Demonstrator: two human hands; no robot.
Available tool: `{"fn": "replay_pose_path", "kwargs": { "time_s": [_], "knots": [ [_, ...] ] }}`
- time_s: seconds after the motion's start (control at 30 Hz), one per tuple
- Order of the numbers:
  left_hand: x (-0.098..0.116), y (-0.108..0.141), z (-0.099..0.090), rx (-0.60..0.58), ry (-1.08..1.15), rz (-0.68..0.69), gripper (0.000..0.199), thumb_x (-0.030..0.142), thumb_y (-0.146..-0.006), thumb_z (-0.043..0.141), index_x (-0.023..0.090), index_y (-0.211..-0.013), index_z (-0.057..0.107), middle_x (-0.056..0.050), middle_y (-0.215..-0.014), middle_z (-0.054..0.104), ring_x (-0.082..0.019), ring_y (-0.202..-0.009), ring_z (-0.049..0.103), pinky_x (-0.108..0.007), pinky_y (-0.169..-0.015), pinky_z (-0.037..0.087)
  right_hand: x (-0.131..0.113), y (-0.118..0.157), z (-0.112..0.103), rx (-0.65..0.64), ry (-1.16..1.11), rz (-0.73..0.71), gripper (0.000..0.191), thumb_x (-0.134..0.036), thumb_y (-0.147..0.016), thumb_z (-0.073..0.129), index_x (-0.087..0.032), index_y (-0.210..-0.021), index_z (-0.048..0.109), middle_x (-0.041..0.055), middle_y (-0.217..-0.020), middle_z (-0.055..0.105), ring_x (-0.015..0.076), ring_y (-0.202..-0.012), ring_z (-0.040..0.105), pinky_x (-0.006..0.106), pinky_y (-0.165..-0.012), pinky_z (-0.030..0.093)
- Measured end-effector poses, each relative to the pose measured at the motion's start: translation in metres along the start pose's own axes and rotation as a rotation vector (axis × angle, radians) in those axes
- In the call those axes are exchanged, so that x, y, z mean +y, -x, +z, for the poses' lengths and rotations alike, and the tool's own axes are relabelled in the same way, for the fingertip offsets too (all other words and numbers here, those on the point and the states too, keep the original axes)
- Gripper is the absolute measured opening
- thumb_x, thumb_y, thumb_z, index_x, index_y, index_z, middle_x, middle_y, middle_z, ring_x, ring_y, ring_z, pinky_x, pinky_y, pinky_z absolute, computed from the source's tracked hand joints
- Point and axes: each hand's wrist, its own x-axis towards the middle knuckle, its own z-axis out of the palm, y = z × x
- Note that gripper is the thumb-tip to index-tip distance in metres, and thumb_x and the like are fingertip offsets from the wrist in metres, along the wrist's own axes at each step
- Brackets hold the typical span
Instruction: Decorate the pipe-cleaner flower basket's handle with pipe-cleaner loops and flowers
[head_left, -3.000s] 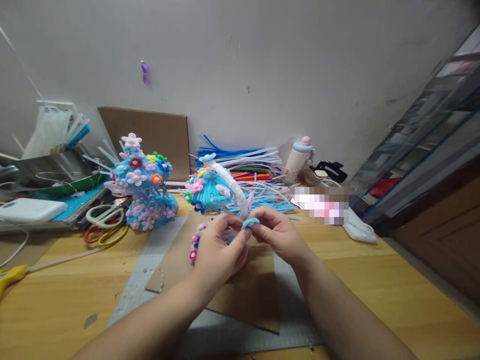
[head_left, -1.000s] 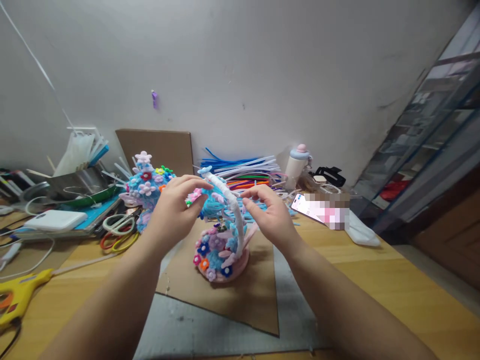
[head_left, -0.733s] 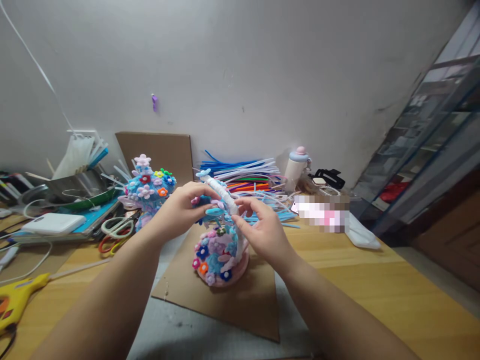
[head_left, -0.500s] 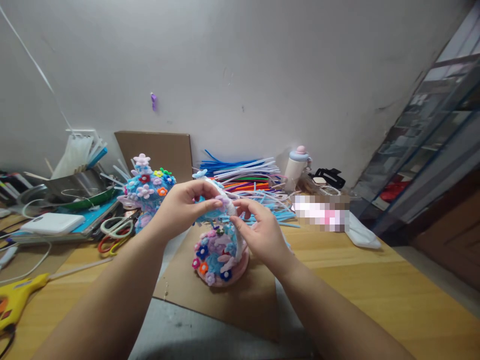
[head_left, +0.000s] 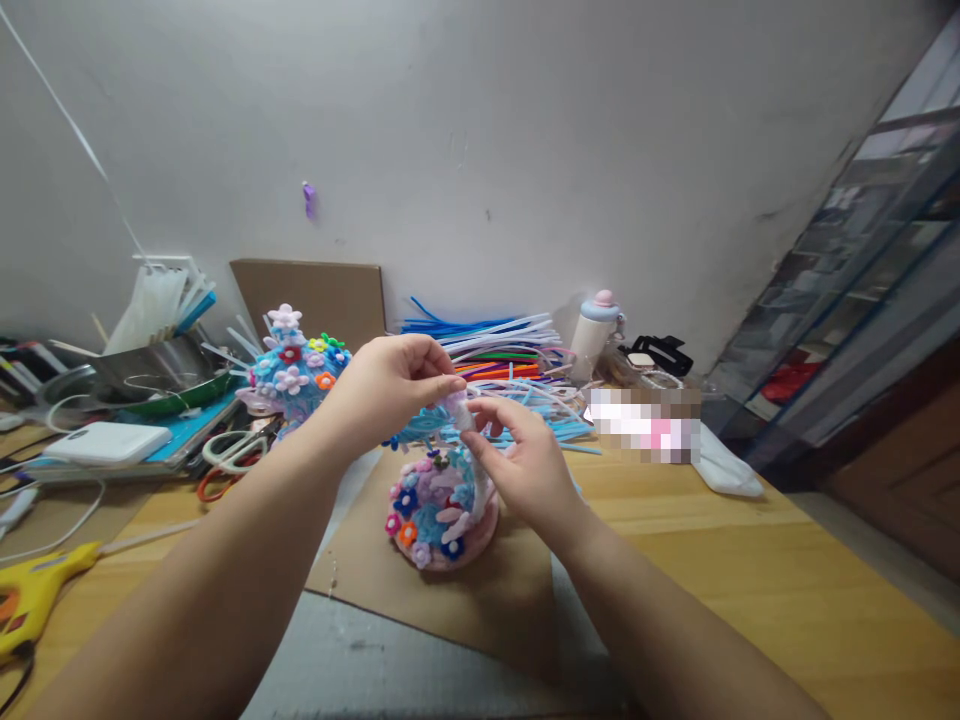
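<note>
In front of me a pipe-cleaner flower ornament (head_left: 427,525) stands on a brown cardboard sheet (head_left: 465,615). Small fuzzy flowers in blue, orange, pink and lilac cover its round pink base. A curved white fuzzy stem (head_left: 478,490) rises from the base's right side. My left hand (head_left: 390,390) pinches the top of this stem, at a pale lilac bit between thumb and forefinger. Just below, my right hand (head_left: 529,470) grips the stem with thumb and fingertips. Blue fuzzy pieces (head_left: 420,428) hang under my left hand, which partly hides them.
Behind lie bundles of coloured pipe cleaners (head_left: 487,350) and a white bottle (head_left: 595,335). To the left are a second flowered ornament (head_left: 292,375), scissors (head_left: 232,450), a white power bank (head_left: 106,445) and a yellow glue gun (head_left: 45,595). A white pouch (head_left: 727,465) lies right.
My left hand has moved slightly right and up along the stem's top, covering more of it. A light blue flower above that hand is now hidden. My right hand stays almost put.
</note>
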Motion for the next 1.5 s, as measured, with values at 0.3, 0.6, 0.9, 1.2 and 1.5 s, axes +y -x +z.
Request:
{"fn": "replay_pose_path", "kwargs": {
  "time_s": [0.3, 0.6, 0.9, 1.2, 1.5],
  "knots": [
    [0.011, -0.013, -0.003, -0.105, -0.046, -0.135, 0.017, 0.032, -0.073, 0.070, 0.017, -0.073, 0.065, -0.001, -0.060, 0.063, -0.010, -0.049, 0.054, -0.021, -0.043, 0.042, 0.000, 0.000, 0.001, 0.008, 0.047, 0.001, 0.020, -0.021, -0.084, 0.064, -0.019, -0.104, 0.065, 0.0023, -0.091, 0.067, 0.0176, -0.082, 0.057, 0.032, -0.078, 0.042],
    [-0.012, 0.009, -0.011, -0.100, 0.325, -0.041, 0.024, 0.022, -0.079, 0.061, 0.020, -0.103, 0.064, -0.005, -0.094, 0.069, -0.014, -0.075, 0.066, -0.030, -0.068, 0.055, 0.001, -0.001, 0.001, 0.013, 0.024, 0.033, 0.019, -0.020, -0.084, 0.062, -0.021, -0.102, 0.065, 0.0023, -0.092, 0.068, 0.0175, -0.080, 0.057, 0.032, -0.077, 0.043],
    [-0.024, -0.003, -0.018, -0.033, -0.362, 0.436, 0.013, 0.026, -0.078, 0.067, 0.028, -0.090, 0.072, -0.002, -0.112, 0.068, -0.022, -0.111, 0.054, -0.040, -0.100, 0.033, 0.000, -0.001, 0.002, 0.018, 0.025, 0.013, 0.019, -0.021, -0.083, 0.062, -0.021, -0.102, 0.064, 0.0023, -0.090, 0.067, 0.0178, -0.080, 0.057, 0.032, -0.078, 0.043],
    [-0.027, -0.014, -0.013, -0.096, -0.375, 0.437, 0.015, 0.039, -0.079, 0.068, 0.025, -0.083, 0.071, -0.001, -0.097, 0.072, -0.021, -0.101, 0.059, -0.037, -0.095, 0.027, -0.003, -0.002, 0.002, 0.016, 0.025, 0.005, 0.016, -0.021, -0.084, 0.062, -0.021, -0.099, 0.065, 0.0018, -0.087, 0.067, 0.0177, -0.080, 0.057, 0.031, -0.076, 0.042],
    [-0.029, -0.026, -0.017, -0.195, -0.369, 0.408, 0.017, 0.040, -0.074, 0.070, 0.024, -0.079, 0.070, -0.001, -0.092, 0.072, -0.022, -0.101, 0.059, -0.040, -0.101, 0.025, 0.000, -0.002, 0.003, -0.010, -0.014, 0.042, 0.018, -0.019, -0.083, 0.060, -0.021, -0.101, 0.063, 0.0025, -0.088, 0.065, 0.0183, -0.082, 0.056, 0.032, -0.078, 0.043]
  ]
}}
